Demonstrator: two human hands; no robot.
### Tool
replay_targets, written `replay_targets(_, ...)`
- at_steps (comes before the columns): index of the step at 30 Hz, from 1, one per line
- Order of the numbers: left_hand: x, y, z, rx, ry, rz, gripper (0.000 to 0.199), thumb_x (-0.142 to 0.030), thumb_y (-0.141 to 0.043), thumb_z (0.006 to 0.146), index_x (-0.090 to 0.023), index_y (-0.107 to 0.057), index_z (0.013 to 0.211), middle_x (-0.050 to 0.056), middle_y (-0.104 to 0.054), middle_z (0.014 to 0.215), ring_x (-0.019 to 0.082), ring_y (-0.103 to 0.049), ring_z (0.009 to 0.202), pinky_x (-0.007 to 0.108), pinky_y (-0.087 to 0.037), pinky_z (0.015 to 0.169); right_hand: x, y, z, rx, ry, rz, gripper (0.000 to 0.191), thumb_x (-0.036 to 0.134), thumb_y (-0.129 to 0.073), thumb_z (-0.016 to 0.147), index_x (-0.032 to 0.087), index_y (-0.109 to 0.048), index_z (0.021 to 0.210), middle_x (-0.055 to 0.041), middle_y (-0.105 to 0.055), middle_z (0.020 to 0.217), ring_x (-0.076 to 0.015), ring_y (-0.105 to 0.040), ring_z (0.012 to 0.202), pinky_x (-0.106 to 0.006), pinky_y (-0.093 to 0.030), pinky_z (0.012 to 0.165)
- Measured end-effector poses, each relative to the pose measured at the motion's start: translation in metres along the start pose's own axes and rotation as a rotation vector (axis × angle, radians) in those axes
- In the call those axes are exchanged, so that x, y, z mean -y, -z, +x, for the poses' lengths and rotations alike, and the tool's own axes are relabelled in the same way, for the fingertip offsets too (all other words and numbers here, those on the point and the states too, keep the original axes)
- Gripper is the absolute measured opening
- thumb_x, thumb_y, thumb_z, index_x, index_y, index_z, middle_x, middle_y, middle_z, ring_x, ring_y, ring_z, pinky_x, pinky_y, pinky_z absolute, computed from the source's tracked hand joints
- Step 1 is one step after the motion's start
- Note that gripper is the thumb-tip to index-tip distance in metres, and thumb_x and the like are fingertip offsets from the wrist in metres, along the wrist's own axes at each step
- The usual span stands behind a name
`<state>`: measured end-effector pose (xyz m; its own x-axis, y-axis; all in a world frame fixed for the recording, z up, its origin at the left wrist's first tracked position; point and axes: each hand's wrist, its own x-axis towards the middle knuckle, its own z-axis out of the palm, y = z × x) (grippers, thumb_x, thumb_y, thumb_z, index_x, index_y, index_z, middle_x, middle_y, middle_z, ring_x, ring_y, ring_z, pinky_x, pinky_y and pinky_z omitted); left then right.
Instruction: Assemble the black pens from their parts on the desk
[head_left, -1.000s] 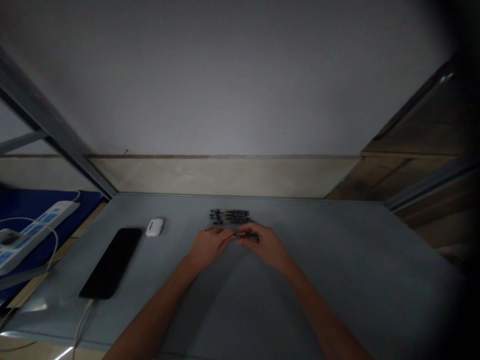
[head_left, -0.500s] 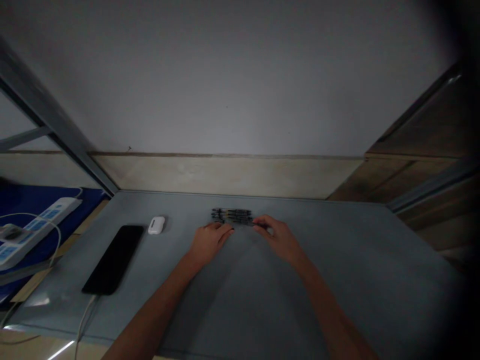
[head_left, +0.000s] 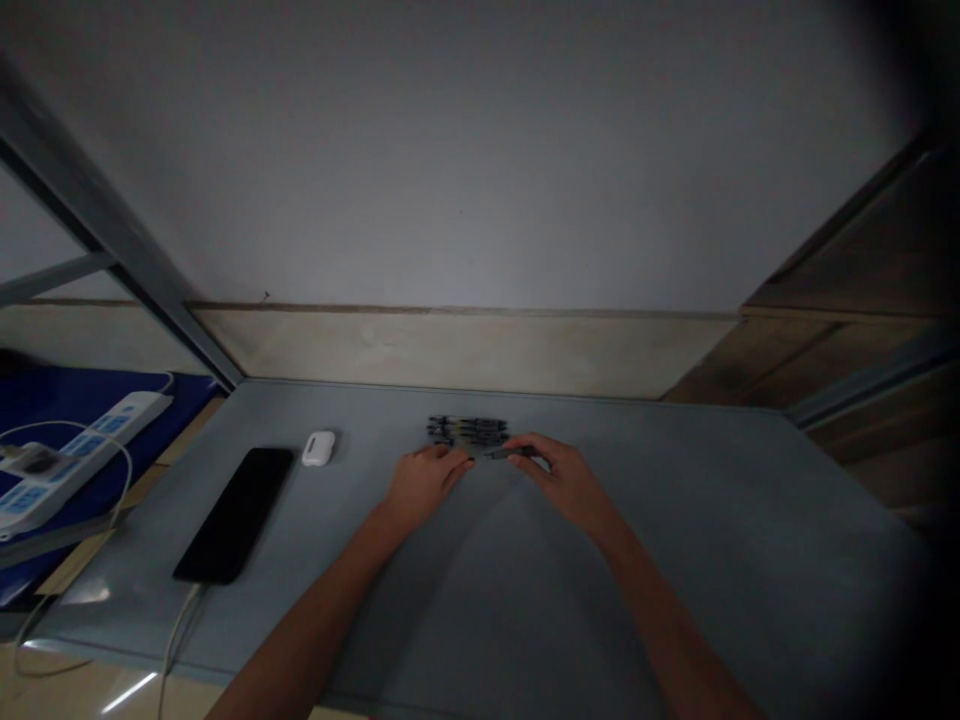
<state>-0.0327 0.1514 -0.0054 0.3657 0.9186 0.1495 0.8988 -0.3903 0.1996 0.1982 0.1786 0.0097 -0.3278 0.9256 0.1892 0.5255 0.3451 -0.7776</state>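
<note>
A tight row of slim black pens (head_left: pixel 469 431) with pale bands lies side by side on the grey tabletop (head_left: pixel 675 520). My right hand (head_left: pixel 562 480) pinches another slim black pen (head_left: pixel 510 452) between its fingertips, just below the right end of the row. My left hand (head_left: pixel 424 488) rests at the row's lower edge, with its fingertips close to the pens and nothing visible in it. The two hands are a short gap apart.
Left of the hands lie a white earbud case (head_left: pixel 319 448) and a black smartphone (head_left: pixel 234 515) with a white cable. A white power strip (head_left: pixel 75 460) sits on a blue surface beyond the table's left edge. A wall rises behind the table.
My hands have come apart from their meeting point in front of the row. The right hand has shifted right, with the pen still pinched in it, and the view has shifted slightly.
</note>
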Motion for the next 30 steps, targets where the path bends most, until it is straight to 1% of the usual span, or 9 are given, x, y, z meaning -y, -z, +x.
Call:
replay_targets(4, 0.001, 0.0, 0.0, -0.003, 0.011, 0.001, 0.039, -0.046, -0.03, 0.101, -0.029, -0.064, 0.105, 0.001, -0.07, 0.092, 0.018, -0.067, 0.084, 0.025, -0.05, 0.071, -0.002, 0.004, 0.0, -0.015, -0.008, -0.002, 0.023, 0.036, -0.058, 0.088, 0.021, -0.07, 0.101, -0.0048, -0.074, 0.099, -0.0209, -0.067, 0.091, -0.032, -0.05, 0.082)
replay_targets(9, 0.0, 0.002, 0.001, 0.008, 0.018, 0.012, 0.039, -0.046, -0.031, 0.101, -0.028, -0.065, 0.105, 0.002, -0.07, 0.09, 0.018, -0.067, 0.083, 0.025, -0.05, 0.07, -0.002, 0.01, 0.0, -0.013, -0.026, -0.018, 0.023, 0.035, -0.058, 0.087, 0.021, -0.071, 0.1, -0.0048, -0.074, 0.097, -0.0212, -0.067, 0.09, -0.032, -0.049, 0.08)
replay_targets(15, 0.0, 0.002, 0.001, 0.008, 0.02, 0.019, 0.039, -0.046, -0.03, 0.101, -0.029, -0.065, 0.106, 0.001, -0.07, 0.092, 0.019, -0.067, 0.083, 0.026, -0.051, 0.068, -0.001, 0.006, 0.0, 0.012, -0.017, -0.01, 0.022, 0.035, -0.057, 0.088, 0.023, -0.07, 0.101, -0.0043, -0.074, 0.1, -0.0217, -0.067, 0.093, -0.032, -0.049, 0.077)
replay_targets(20, -0.001, -0.001, -0.001, 0.021, 0.005, 0.009, 0.039, -0.047, -0.029, 0.101, -0.029, -0.064, 0.106, 0.001, -0.07, 0.092, 0.019, -0.067, 0.084, 0.026, -0.051, 0.07, 0.002, 0.0, -0.001, 0.034, -0.004, 0.008, 0.022, 0.035, -0.057, 0.089, 0.022, -0.07, 0.101, -0.0042, -0.073, 0.1, -0.0211, -0.066, 0.092, -0.031, -0.048, 0.077)
replay_targets(25, -0.004, -0.003, -0.001, 0.051, -0.026, -0.039, 0.038, -0.049, -0.033, 0.1, -0.027, -0.061, 0.111, 0.003, -0.07, 0.095, 0.02, -0.068, 0.087, 0.028, -0.051, 0.073, 0.008, -0.014, -0.003, 0.08, -0.001, 0.054, 0.021, 0.034, -0.059, 0.087, 0.022, -0.071, 0.101, -0.0046, -0.073, 0.101, -0.0215, -0.066, 0.092, -0.032, -0.049, 0.079)
replay_targets(27, -0.005, -0.004, -0.001, 0.062, -0.046, -0.058, 0.04, -0.051, -0.032, 0.099, -0.026, -0.06, 0.112, 0.003, -0.071, 0.096, 0.02, -0.069, 0.088, 0.029, -0.052, 0.073, 0.011, -0.021, -0.005, 0.106, 0.004, 0.08, 0.02, 0.032, -0.059, 0.087, 0.023, -0.071, 0.099, -0.0045, -0.074, 0.099, -0.0217, -0.067, 0.091, -0.033, -0.05, 0.079)
replay_targets(30, -0.007, -0.005, -0.002, 0.083, -0.055, -0.078, 0.042, -0.053, -0.032, 0.099, -0.025, -0.059, 0.114, 0.004, -0.072, 0.097, 0.021, -0.07, 0.087, 0.029, -0.052, 0.072, 0.014, -0.03, -0.006, 0.11, 0.019, 0.096, 0.016, 0.029, -0.06, 0.085, 0.022, -0.071, 0.094, -0.0039, -0.074, 0.094, -0.0212, -0.067, 0.087, -0.032, -0.05, 0.078)
